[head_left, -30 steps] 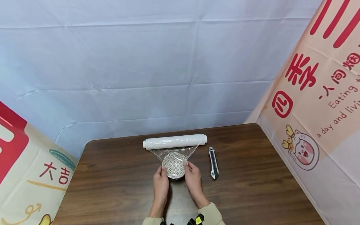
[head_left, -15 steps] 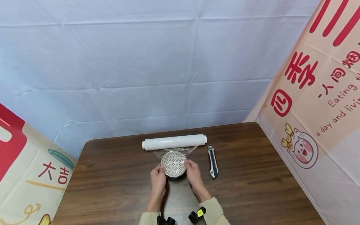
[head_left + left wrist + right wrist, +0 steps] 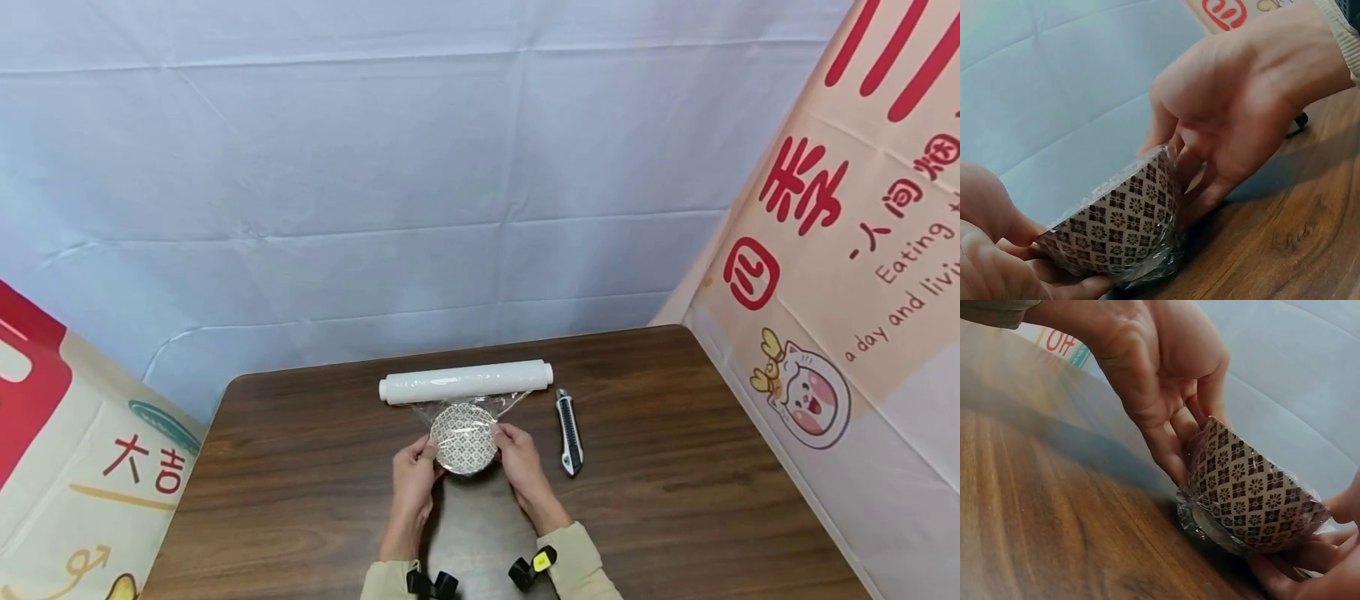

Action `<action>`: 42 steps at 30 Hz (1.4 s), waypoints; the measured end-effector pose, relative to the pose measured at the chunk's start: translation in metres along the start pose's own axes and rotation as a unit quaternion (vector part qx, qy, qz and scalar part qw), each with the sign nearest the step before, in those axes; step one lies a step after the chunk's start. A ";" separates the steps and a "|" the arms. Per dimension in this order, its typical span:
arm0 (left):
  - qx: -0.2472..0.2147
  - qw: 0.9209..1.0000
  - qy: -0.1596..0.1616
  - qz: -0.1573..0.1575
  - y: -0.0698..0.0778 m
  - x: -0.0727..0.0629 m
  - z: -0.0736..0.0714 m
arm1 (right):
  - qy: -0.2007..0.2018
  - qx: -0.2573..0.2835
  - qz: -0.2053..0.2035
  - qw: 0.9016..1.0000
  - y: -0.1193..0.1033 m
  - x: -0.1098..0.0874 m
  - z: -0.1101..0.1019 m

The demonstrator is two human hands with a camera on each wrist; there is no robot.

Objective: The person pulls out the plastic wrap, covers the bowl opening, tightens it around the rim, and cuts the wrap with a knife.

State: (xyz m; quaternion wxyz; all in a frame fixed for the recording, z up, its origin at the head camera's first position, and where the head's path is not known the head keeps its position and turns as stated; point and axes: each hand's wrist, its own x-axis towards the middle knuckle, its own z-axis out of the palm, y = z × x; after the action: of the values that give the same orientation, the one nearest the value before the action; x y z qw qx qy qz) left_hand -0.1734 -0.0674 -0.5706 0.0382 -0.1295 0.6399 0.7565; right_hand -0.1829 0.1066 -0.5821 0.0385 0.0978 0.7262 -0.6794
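Observation:
A patterned bowl (image 3: pixel 464 438) with brown floral diamonds sits near the middle of the table, cling film (image 3: pixel 495 404) stretched over it. The film runs back to a white cling film roll (image 3: pixel 465 382). In the left wrist view crumpled film bunches under the bowl's (image 3: pixel 1122 222) base. My left hand (image 3: pixel 415 477) grips its left side, thumb at the rim and fingers beneath. On the opposite side my right hand (image 3: pixel 521 460) holds it the same way, thumb on the rim. Both wrist views show the bowl tilted between the hands, its film-covered side facing the cameras.
A utility knife (image 3: pixel 569 433) lies on the brown wooden table (image 3: pixel 675 467), right of the right hand. Behind the table hangs a pale cloth backdrop (image 3: pixel 360 192), with printed banners (image 3: pixel 840 275) at the sides.
Both forearms have spread apart slightly, the left hand shifting left and its wrist turning outward. The grip on the bowl stays, and bowl, roll and knife keep about the same places.

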 end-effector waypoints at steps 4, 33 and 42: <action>-0.012 1.000 -0.003 -0.003 -0.003 0.001 -0.003 | -0.009 0.009 0.000 1.000 0.000 0.000 -0.001; -0.109 0.983 -0.108 -0.106 -0.005 -0.004 -0.011 | -0.089 0.032 0.036 0.995 -0.012 -0.001 -0.002; -0.140 0.976 -0.122 -0.117 -0.006 -0.005 -0.013 | -0.059 0.031 0.037 0.997 -0.013 -0.001 -0.003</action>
State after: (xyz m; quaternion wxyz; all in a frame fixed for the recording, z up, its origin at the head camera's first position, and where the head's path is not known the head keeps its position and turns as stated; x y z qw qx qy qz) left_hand -0.1648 -0.0785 -0.5770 0.1857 -0.1139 0.4986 0.8390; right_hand -0.1840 0.1084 -0.5689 0.1037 0.0855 0.6971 -0.7043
